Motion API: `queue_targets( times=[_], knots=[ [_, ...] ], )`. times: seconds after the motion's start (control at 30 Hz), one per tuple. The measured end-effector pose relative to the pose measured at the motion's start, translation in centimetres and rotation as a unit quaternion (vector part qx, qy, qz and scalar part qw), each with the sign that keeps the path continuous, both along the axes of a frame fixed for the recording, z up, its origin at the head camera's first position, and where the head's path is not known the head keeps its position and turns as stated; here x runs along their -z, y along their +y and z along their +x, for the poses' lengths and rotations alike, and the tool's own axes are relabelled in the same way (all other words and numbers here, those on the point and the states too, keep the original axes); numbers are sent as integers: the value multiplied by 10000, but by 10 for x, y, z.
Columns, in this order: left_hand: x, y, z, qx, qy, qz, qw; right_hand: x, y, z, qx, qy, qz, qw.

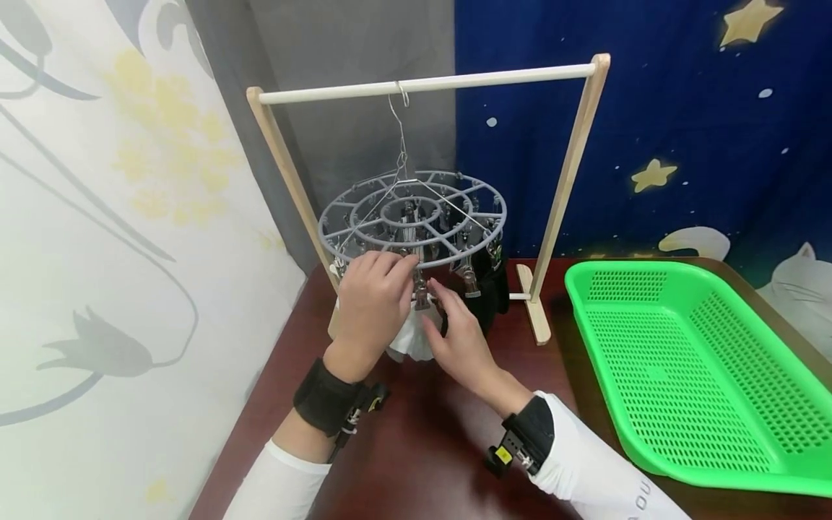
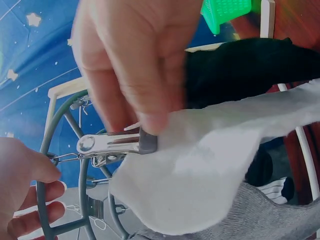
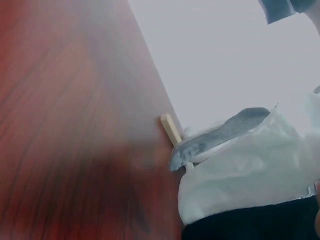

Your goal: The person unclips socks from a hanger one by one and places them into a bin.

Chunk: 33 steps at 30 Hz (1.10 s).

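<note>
A bright green basket (image 1: 656, 372) fills the right of the head view beside a wooden rack (image 1: 500, 77), whose pale rod carries a round grey hanger (image 2: 42, 200) at the frame's centre. Below the ring hangs a white cloth (image 2: 185, 175), its edge in a metal clip (image 2: 111, 144); black cloth (image 2: 240, 75) hangs just beside it, grey cloth (image 2: 230, 215) lies at the left-wrist frame's lower right, and the rim and hands partly block the head camera's line. The left hand (image 1: 373, 303) curls its fingers round the rim; the right hand (image 1: 463, 339) holds thumb and fingers apart at the clip, contact uncertain.
</note>
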State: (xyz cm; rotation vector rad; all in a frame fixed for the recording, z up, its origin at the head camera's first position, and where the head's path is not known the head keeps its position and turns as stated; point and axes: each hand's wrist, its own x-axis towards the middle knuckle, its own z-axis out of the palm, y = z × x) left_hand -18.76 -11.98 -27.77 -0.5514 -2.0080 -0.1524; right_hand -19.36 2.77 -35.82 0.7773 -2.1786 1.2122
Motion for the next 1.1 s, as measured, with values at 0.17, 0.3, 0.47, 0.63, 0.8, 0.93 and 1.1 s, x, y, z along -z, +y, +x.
queue_targets(
  times=[0.17, 0.3, 0.47, 0.63, 0.8, 0.93, 1.1],
  knots=[
    [4, -1, 1, 211, -113, 332, 9992, 2, -3, -3, -193, -1160, -67, 9930],
    [15, -1, 8, 579, 7, 622, 9964, 6, -2, -3, -339, -1599, -185, 9864],
    [31, -2, 19, 686, -1051, 868, 9883, 9, -1, -3, -527, -1840, -345, 9809],
    [29, -1, 13, 395, -2925, 1006, 9501, 5, 0, -4, -646, -1922, -503, 9779],
    [22, 0, 4, 478, -3575, 1064, 9266, 3, 0, -6, -660, -1976, -501, 9768],
    [21, 2, 4, 441, -3513, 1085, 9289, 2, 0, -6, -663, -2041, -535, 9752],
    [24, 5, 3, 604, -3252, 1297, 9347, 1, 1, -6, -761, -2128, -568, 9725]
  ],
)
